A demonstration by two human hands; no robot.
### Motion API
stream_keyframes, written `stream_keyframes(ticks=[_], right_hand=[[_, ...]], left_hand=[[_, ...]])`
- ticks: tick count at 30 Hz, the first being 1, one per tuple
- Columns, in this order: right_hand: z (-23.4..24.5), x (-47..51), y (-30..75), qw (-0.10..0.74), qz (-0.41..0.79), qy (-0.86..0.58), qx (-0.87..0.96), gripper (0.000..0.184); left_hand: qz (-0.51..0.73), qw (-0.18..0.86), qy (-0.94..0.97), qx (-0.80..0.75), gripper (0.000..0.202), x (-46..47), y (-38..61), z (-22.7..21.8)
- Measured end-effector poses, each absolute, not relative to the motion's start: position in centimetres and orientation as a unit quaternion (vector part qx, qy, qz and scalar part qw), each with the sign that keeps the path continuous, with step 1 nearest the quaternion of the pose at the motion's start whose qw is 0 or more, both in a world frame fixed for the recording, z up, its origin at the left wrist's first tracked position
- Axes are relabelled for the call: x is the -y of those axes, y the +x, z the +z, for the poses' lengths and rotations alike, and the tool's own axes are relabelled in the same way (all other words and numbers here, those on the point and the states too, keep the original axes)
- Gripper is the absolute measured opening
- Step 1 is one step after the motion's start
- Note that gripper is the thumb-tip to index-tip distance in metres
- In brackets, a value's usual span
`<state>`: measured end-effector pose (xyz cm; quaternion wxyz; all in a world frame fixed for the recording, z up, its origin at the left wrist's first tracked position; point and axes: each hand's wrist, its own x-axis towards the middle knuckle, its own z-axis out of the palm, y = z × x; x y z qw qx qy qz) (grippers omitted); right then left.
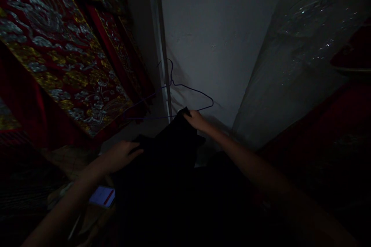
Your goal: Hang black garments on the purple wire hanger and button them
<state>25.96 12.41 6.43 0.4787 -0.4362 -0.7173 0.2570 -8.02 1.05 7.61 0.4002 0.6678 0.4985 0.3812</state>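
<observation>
Both hands grip a black garment [174,146], whose exact kind the darkness hides. My right hand [197,119] pinches its upper corner, close to the lower bar of a thin wire hanger [197,90]. To the left and lower, my left hand [126,153] is closed on the other edge of the cloth. The hanger hangs by its hook on a narrow upright metal pole [162,42], with no garment on it. Most of the cloth merges with the dark below, so its lower part cannot be made out.
Red cloth with gold and silver embroidery [72,58] hangs at the left. Behind the hanger stands a pale wall [217,27]. Shiny clear plastic [313,34] covers something at the right. A phone with a lit screen [102,196] is at the lower left.
</observation>
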Motion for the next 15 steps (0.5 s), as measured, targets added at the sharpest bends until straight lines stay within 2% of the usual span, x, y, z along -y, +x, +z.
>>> stream_keyframes(ticks=[5,10,15], right_hand=[[7.8,-9.0,29.5,0.499,0.225,-0.392,0.739,0.019],[9.8,-7.1,30.6,0.482,0.221,-0.422,0.735,0.03],[10.1,-5.4,29.3,0.474,0.224,-0.407,0.748,0.019]], left_hand=[[0.335,0.237,0.772,-0.486,0.015,-3.3,-9.6,9.9],[0.292,0.085,0.849,-0.433,0.028,-4.6,-9.5,14.2],[0.306,-0.008,0.864,-0.401,0.017,-4.8,-6.4,18.0]])
